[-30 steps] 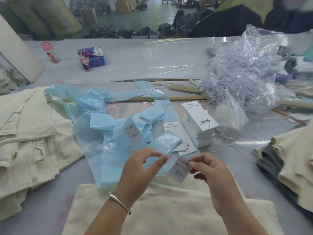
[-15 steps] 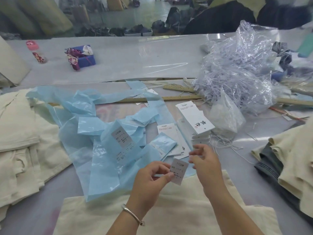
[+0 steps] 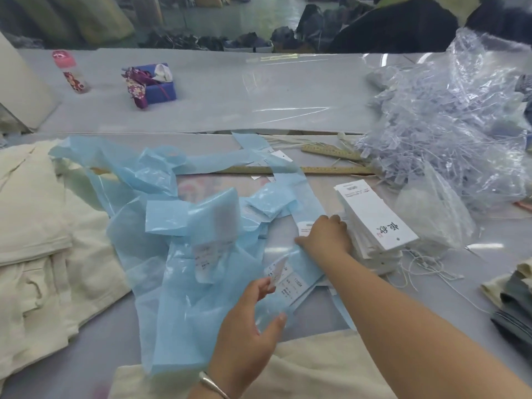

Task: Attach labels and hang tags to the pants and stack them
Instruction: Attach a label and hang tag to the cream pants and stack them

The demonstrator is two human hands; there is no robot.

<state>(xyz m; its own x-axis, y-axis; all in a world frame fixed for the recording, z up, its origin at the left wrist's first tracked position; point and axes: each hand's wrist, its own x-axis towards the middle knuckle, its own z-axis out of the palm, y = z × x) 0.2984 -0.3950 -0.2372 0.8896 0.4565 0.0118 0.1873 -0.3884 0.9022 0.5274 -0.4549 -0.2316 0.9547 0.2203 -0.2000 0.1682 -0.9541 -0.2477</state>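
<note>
head cam — worn high, faces forward and down | close over table (image 3: 288, 90) | single view

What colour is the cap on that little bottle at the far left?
Pink; the small patterned bottle's cap shows in the head view.
</note>
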